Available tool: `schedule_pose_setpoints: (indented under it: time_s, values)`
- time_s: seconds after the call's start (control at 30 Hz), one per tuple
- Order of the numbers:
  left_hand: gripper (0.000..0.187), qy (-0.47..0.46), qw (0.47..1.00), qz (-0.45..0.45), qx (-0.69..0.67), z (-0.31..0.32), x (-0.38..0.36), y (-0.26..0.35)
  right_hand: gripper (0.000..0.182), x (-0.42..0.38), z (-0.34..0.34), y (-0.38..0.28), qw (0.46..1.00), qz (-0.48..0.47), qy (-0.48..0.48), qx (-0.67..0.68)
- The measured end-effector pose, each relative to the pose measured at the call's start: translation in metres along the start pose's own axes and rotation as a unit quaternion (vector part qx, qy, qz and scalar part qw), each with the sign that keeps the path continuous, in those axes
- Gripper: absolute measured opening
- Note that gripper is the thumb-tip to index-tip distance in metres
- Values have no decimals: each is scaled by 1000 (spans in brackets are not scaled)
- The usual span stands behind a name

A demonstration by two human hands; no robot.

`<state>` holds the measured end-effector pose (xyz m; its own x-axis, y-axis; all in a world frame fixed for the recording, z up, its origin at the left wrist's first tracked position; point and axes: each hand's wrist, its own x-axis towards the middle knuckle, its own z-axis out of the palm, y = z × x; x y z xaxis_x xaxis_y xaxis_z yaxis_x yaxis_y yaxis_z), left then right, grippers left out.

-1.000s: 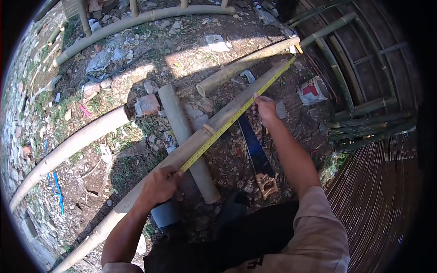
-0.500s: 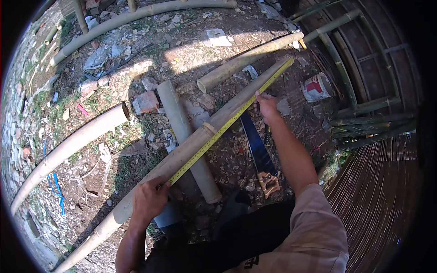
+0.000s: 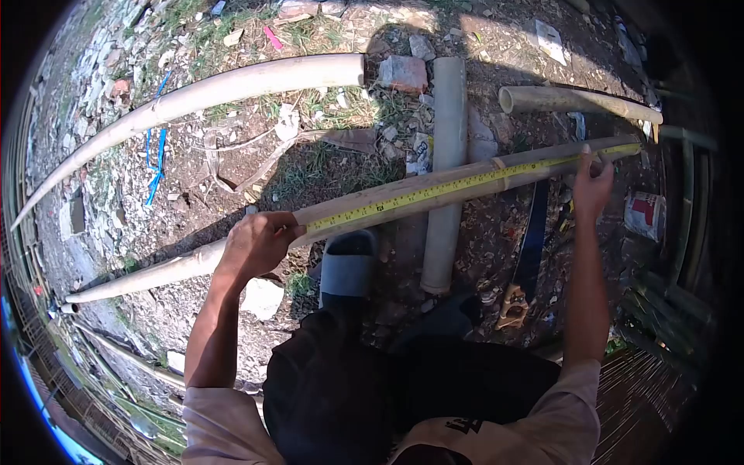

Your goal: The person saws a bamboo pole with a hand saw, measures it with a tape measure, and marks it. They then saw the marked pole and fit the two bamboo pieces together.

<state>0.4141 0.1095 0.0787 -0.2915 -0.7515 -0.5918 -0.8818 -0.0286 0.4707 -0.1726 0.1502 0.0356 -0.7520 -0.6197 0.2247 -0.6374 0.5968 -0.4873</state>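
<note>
A long bamboo pole (image 3: pixel 325 211) runs from the lower left to the right in front of me. Stretched along it is the yellow blade of a tape measure (image 3: pixel 434 190). My left hand (image 3: pixel 260 244) is closed on the tape's left end, pressed against the pole. At the other side my right hand (image 3: pixel 593 186) has its thumb on the tape and its fingers curled at the pole's near side. A shorter bamboo piece (image 3: pixel 443 248) lies crosswise beneath the pole. The hand saw (image 3: pixel 531 248) rests on the ground near my right hand, its blade partly under the pole.
Another bamboo pole (image 3: pixel 256 84) lies at the upper left, and a short bamboo piece (image 3: pixel 573 101) at the upper right. A brick (image 3: pixel 403 74), blue strapping (image 3: pixel 157 167) and rubble litter the ground. To the right is a white and red bucket (image 3: pixel 643 213). My boot (image 3: pixel 346 271) stands below the pole.
My view has turned left, so the pole looks more level. The tape now lies over the pole's upper face instead of along its near edge. Both hands remain at the tape.
</note>
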Motion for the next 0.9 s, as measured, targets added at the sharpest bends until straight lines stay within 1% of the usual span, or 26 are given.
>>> schedule_pose_setpoints:
  time_s: [0.03, 0.07, 0.1, 0.13, 0.17, 0.2, 0.23, 0.27, 0.3, 0.37, 0.4, 0.47, 0.5, 0.57, 0.6, 0.63, 0.7, 0.73, 0.77, 0.83, 0.87, 0.9]
  values:
    - [23, 4, 1000, -15, -4, -6, -7, -17, 64, -5, -1, -17, 1000, -3, -11, 2]
    - [23, 6, 1000, -18, -11, -8, -12, -37, 56, -16, 0, -38, 994, -112, 8, 6]
    - [25, 8, 1000, -12, -11, -9, -16, -59, 49, -27, 2, -58, 975, -220, 30, 11]
    - [26, -3, 999, -36, 1, -13, -21, -67, 42, -37, 6, -77, 977, -213, 1, 9]
    - [27, -13, 998, -60, 14, -16, -26, -72, 42, -47, 12, -90, 977, -214, -3, 11]
    - [27, -12, 998, -63, 13, -19, -28, -73, 39, -55, 18, -102, 960, -277, -35, 20]
    - [26, -33, 994, -91, 44, -21, -28, -74, 36, -64, 24, -115, 938, -340, -66, 29]
    - [25, -54, 989, -119, 75, -24, -29, -75, 34, -77, 28, -129, 932, -333, -128, 57]
    - [25, -55, 988, -121, 73, -27, -28, -73, 31, -91, 32, -143, 923, -325, -189, 84]
    - [30, -104, 973, -167, 123, -30, -24, -68, 28, -114, 43, -160, 884, -400, -232, 66]
    - [30, -103, 973, -169, 120, -28, -23, -68, 28, -126, 47, -169, 883, -402, -233, 66]
    - [30, -86, 962, -197, 168, -24, -19, -69, 29, -148, 49, -181, 842, -446, -296, 63]
    - [30, -86, 962, -199, 166, -22, -17, -70, 29, -157, 50, -183, 840, -449, -298, 64]
    - [29, -90, 958, -226, 154, -23, -19, -77, 32, -177, 55, -191, 815, -460, -342, 85]
    - [28, -100, 952, -254, 141, -26, -20, -79, 52, -184, 55, -192, 795, -471, -378, 60]
    - [28, -95, 953, -249, 146, -26, -24, -91, 52, -198, 56, -199, 789, -474, -384, 74]
    - [27, -86, 952, -263, 131, -30, -29, -104, 83, -218, 55, -209, 742, -525, -414, 44]
    - [27, -85, 952, -262, 134, -30, -31, -110, 109, -230, 66, -203, 725, -554, -408, 22]
    - [26, -79, 951, -270, 130, -31, -32, -117, 109, -241, 75, -200, 730, -550, -405, 17]
    - [26, -65, 954, -266, 119, -33, -29, -122, 113, -253, 90, -199, 722, -564, -399, -39]
    - [25, -47, 963, -234, 129, -28, -28, -136, 107, -253, 95, -198, 719, -568, -398, -49]
    - [23, -45, 965, -228, 124, -29, -28, -142, 101, -249, 98, -196, 718, -569, -395, -66]
